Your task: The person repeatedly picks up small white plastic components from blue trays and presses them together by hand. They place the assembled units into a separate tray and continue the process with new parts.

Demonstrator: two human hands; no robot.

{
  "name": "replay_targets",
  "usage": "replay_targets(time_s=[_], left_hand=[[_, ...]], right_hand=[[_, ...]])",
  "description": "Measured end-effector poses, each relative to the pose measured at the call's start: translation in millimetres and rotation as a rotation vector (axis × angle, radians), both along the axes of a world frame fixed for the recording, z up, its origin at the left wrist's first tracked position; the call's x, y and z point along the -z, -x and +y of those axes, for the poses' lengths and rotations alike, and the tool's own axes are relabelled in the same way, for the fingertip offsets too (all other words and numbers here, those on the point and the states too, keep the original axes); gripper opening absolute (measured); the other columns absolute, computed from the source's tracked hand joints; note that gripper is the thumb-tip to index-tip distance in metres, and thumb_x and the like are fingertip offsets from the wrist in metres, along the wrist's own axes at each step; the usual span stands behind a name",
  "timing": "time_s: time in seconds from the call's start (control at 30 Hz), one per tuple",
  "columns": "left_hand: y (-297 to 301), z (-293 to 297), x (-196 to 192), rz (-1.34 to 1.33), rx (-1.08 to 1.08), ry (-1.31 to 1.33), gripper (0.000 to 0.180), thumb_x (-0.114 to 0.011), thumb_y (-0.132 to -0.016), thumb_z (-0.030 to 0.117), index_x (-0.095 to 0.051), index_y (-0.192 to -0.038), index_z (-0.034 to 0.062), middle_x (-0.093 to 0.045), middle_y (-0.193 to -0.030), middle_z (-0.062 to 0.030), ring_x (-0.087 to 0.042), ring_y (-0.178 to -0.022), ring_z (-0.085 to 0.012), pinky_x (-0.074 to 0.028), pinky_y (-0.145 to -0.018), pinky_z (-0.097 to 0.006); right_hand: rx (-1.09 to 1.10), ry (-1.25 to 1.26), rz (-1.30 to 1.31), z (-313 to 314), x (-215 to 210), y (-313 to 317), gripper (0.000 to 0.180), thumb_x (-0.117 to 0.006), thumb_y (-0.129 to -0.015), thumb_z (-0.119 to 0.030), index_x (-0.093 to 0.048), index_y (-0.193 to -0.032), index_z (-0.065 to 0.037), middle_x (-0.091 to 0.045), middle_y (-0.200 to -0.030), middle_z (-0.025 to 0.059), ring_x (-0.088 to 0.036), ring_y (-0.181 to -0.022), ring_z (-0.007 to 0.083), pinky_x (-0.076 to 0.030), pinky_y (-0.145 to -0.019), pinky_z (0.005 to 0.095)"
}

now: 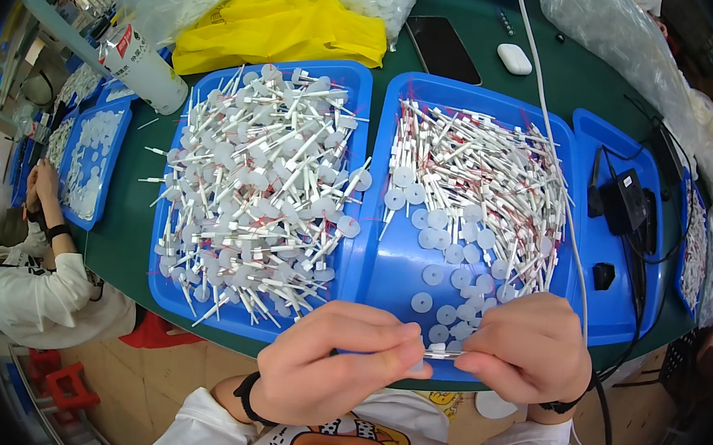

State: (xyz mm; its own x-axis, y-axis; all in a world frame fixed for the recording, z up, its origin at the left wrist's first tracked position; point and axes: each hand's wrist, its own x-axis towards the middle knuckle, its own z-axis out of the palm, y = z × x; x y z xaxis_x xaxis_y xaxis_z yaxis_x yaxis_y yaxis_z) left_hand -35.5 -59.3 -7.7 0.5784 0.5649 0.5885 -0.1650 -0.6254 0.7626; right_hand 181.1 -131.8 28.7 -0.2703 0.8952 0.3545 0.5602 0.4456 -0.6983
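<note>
My left hand (334,364) and my right hand (529,349) meet at the near edge of the green table, pinching one thin white stick (441,352) between their fingertips; a white disc sits at its left end under my left fingers. Just beyond them is a blue tray (386,268) holding loose white discs (447,257) and a pile of white sticks with red wires (482,166). To its left, a second blue tray (163,290) is heaped with white sticks that carry discs (257,187).
A third blue tray (614,307) at right holds a black box and cables. A white cable (552,147) runs across the table. A yellow bag (281,22), clear bags, a phone (442,46) and a white case lie behind. Another person (42,278) sits at left.
</note>
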Motion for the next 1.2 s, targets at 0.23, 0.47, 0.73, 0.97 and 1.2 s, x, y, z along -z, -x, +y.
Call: replay_targets(time_s=[0.23,0.47,0.73,0.97,1.2], left_hand=[[-5.0,-1.7,0.9,-0.046,0.069,0.084,0.031,-0.082,-0.068,-0.009,-0.072,-0.098,-0.0060,-0.069,-0.097,-0.0144,-0.070,-0.087,-0.0247,-0.059,-0.076,-0.032],[-5.5,-4.9,3.4,-0.072,0.025,0.159,0.038,-0.085,-0.067,-0.006,-0.071,-0.103,-0.0064,-0.068,-0.097,-0.0156,-0.070,-0.086,-0.0254,-0.060,-0.076,-0.033],[29.6,-4.0,0.6,0.057,-0.146,-0.056,0.045,-0.086,-0.067,-0.005,-0.067,-0.108,-0.0046,-0.068,-0.096,-0.0156,-0.069,-0.082,-0.0262,-0.057,-0.071,-0.035],[61.6,10.8,2.6,0.496,-1.080,-0.369,0.053,-0.080,-0.068,-0.005,-0.064,-0.117,0.0023,-0.063,-0.116,-0.0140,-0.057,-0.114,-0.0339,-0.044,-0.098,-0.044],[14.1,-8.3,4.1,0.481,-0.304,-0.298,0.033,-0.075,-0.074,0.000,-0.068,-0.106,0.0024,-0.067,-0.099,-0.0085,-0.063,-0.090,-0.0258,-0.047,-0.080,-0.038]], right_hand=[[-0.009,0.060,0.064,-0.1,-3.5,-2.4,0.017,-0.077,-0.082,-0.010,-0.063,-0.077,-0.002,-0.057,-0.066,0.0071,-0.058,-0.052,0.0235,-0.042,-0.043,0.0339],[-0.001,0.026,0.076,0.5,0.6,3.6,0.017,-0.077,-0.083,-0.011,-0.062,-0.079,-0.002,-0.054,-0.068,0.0070,-0.056,-0.052,0.0235,-0.041,-0.043,0.0347],[0.055,0.124,-0.084,6.6,3.7,10.4,0.010,-0.069,-0.088,-0.011,-0.066,-0.090,-0.003,-0.059,-0.070,0.0082,-0.058,-0.059,0.0236,-0.043,-0.053,0.0329],[0.490,0.176,-0.167,5.4,9.1,9.5,0.009,-0.063,-0.092,-0.009,-0.063,-0.091,0.000,-0.060,-0.071,0.0116,-0.059,-0.062,0.0271,-0.044,-0.056,0.0355],[0.562,0.206,-0.247,3.6,19.3,1.8,0.009,-0.062,-0.090,-0.008,-0.062,-0.088,0.000,-0.064,-0.081,0.0161,-0.062,-0.077,0.0351,-0.049,-0.067,0.0421]])
